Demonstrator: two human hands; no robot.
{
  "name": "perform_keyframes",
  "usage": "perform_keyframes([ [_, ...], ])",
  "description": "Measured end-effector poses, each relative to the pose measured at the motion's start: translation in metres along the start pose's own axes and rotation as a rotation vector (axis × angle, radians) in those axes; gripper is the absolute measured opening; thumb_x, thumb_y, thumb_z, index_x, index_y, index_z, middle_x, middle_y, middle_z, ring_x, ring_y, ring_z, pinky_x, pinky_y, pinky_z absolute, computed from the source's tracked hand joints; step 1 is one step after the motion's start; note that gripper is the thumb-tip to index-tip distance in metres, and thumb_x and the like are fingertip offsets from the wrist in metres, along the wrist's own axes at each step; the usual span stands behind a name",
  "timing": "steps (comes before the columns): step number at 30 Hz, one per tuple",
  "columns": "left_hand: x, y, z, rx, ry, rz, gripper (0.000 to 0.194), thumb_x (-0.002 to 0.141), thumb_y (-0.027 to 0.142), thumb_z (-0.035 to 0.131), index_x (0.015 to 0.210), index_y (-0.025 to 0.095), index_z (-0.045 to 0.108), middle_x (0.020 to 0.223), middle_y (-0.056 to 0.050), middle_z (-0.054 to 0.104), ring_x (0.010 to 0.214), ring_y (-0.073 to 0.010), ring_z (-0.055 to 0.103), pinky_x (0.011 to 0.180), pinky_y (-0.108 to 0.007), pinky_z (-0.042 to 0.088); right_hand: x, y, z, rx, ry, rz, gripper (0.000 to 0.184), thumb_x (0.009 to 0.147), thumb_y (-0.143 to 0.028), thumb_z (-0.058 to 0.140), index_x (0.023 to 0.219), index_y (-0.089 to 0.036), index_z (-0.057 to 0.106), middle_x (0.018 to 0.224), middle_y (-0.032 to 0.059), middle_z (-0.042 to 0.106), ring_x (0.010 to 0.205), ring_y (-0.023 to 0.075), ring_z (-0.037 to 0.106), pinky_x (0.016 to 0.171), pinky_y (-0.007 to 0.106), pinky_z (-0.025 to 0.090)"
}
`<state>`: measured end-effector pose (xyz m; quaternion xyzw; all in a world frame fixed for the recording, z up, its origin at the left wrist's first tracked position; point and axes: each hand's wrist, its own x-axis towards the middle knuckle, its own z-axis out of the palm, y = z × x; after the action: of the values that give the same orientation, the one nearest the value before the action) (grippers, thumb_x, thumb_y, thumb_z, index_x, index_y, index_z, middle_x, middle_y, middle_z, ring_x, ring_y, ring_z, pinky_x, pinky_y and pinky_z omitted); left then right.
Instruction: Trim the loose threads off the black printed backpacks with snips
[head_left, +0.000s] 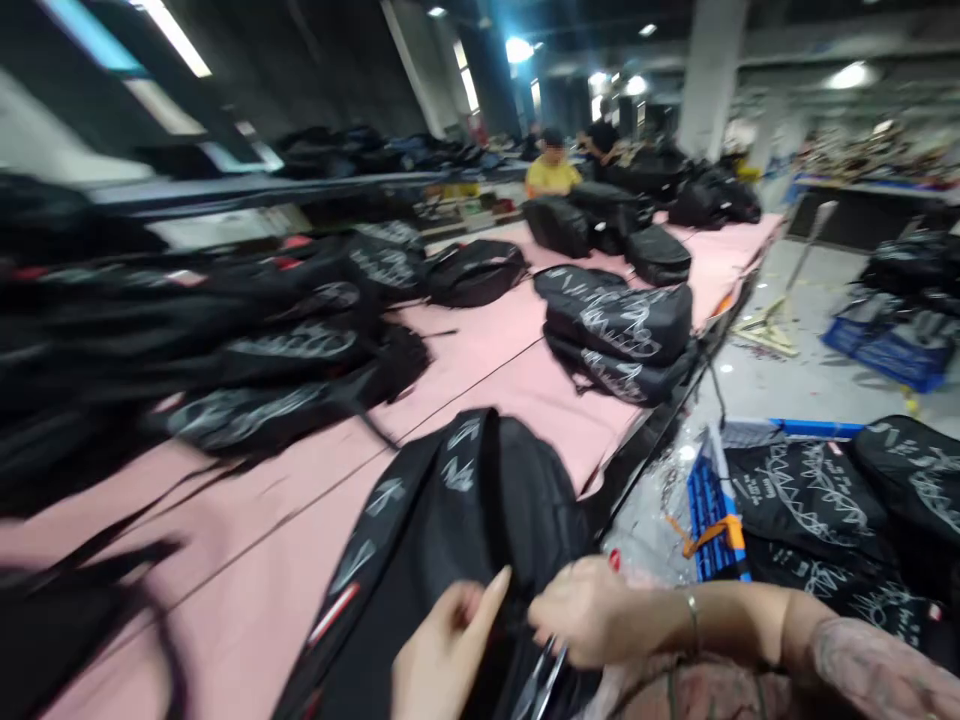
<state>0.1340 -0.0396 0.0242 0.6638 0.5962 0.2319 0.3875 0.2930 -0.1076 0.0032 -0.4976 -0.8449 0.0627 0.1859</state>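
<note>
A black backpack (450, 520) with white printed lettering and a small red-and-white tag lies on the pink tabletop in front of me. My left hand (450, 645) is over its lower part, thumb raised and fingers curled; whatever they pinch is hidden. Close beside it, my right hand (576, 610) is closed, fingertips near the middle of the bag. Shiny metal scissors (546, 682) stick out below that hand, which grips them. A bracelet circles the right wrist. Motion blurs some detail.
Piled black backpacks (285, 350) line the table's left side; stacked backpacks (622, 325) sit ahead near its right edge. A blue crate (712, 510) with more bags stands on the floor at right. Farther off are a person in yellow (553, 172) and a floor stand (780, 310).
</note>
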Motion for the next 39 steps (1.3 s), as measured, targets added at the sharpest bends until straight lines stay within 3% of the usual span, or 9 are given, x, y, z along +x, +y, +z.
perform_keyframes([
  [2, -0.002, 0.004, 0.005, -0.138, 0.011, 0.050, 0.043, 0.064, 0.054, 0.060, 0.050, 0.016, 0.046, 0.045, 0.003, 0.041, 0.044, -0.0085, 0.038, 0.044, -0.019, 0.031, -0.006, -0.001, 0.004, 0.037, 0.078, 0.065, 0.010, 0.082, -0.019, 0.045, 0.075, -0.016, 0.052, 0.071, 0.0035, 0.059, 0.069, 0.0153, 0.054, 0.064, 0.027, 0.040],
  [4, -0.002, 0.004, 0.012, -0.448, 0.029, -0.004, 0.040, 0.069, 0.049, 0.059, 0.053, 0.015, 0.045, 0.047, 0.003, 0.045, 0.046, -0.0082, 0.043, 0.047, -0.018, 0.036, -0.011, 0.001, 0.010, 0.153, 0.172, 0.160, 0.011, 0.082, -0.019, 0.045, 0.074, -0.016, 0.053, 0.069, 0.0041, 0.058, 0.068, 0.0161, 0.054, 0.064, 0.028, 0.040],
  [6, -0.004, 0.000, 0.018, -0.815, 0.062, -0.110, 0.033, 0.068, 0.043, 0.064, 0.061, 0.015, 0.048, 0.057, 0.001, 0.054, 0.053, -0.0098, 0.053, 0.052, -0.020, 0.043, -0.017, 0.002, 0.014, 0.354, 0.220, 0.212, 0.011, 0.080, -0.019, 0.048, 0.088, -0.016, 0.055, 0.077, 0.0046, 0.060, 0.071, 0.0157, 0.055, 0.066, 0.027, 0.042],
  [8, -0.007, -0.004, 0.023, -1.085, 0.062, -0.202, 0.030, 0.065, 0.039, 0.068, 0.070, 0.013, 0.053, 0.068, -0.003, 0.062, 0.062, -0.0131, 0.060, 0.057, -0.023, 0.048, -0.022, 0.004, 0.012, 0.563, 0.219, 0.230, 0.031, 0.077, -0.020, 0.054, 0.108, -0.019, 0.051, 0.087, 0.0043, 0.061, 0.075, 0.0148, 0.056, 0.067, 0.026, 0.044],
  [11, -0.011, -0.009, 0.026, -1.263, 0.032, -0.272, 0.031, 0.064, 0.034, 0.071, 0.079, 0.011, 0.056, 0.075, -0.007, 0.065, 0.066, -0.0161, 0.063, 0.059, -0.026, 0.051, -0.025, 0.013, 0.004, 0.685, 0.260, 0.268, 0.037, 0.077, -0.024, 0.058, 0.113, -0.020, 0.047, 0.091, 0.0041, 0.059, 0.079, 0.0143, 0.056, 0.068, 0.025, 0.045],
  [16, -0.013, -0.010, 0.028, -1.304, -0.011, -0.290, 0.030, 0.066, 0.031, 0.071, 0.079, 0.011, 0.054, 0.073, -0.007, 0.065, 0.063, -0.0143, 0.064, 0.059, -0.024, 0.052, -0.009, 0.043, -0.001, 0.517, 0.399, 0.155, 0.011, 0.083, -0.022, 0.051, 0.092, -0.018, 0.057, 0.083, 0.0049, 0.058, 0.079, 0.0164, 0.053, 0.072, 0.030, 0.043],
  [23, -0.016, -0.004, 0.029, -1.294, -0.030, -0.315, 0.036, 0.060, 0.033, 0.075, 0.070, 0.014, 0.047, 0.066, -0.001, 0.062, 0.059, -0.0120, 0.062, 0.054, -0.021, 0.051, 0.014, 0.054, -0.007, 0.367, 0.368, -0.065, 0.012, 0.085, -0.023, 0.051, 0.089, -0.015, 0.059, 0.082, 0.0067, 0.060, 0.078, 0.0165, 0.054, 0.070, 0.031, 0.041],
  [39, -0.016, -0.003, 0.032, -1.248, -0.012, -0.313, 0.038, 0.061, 0.033, 0.075, 0.065, 0.013, 0.042, 0.058, 0.003, 0.053, 0.049, -0.0060, 0.052, 0.046, -0.016, 0.044, 0.024, 0.057, -0.014, 0.288, 0.273, -0.187, 0.016, 0.086, -0.028, 0.051, 0.086, -0.015, 0.060, 0.079, 0.0067, 0.059, 0.073, 0.0159, 0.053, 0.065, 0.029, 0.041],
])
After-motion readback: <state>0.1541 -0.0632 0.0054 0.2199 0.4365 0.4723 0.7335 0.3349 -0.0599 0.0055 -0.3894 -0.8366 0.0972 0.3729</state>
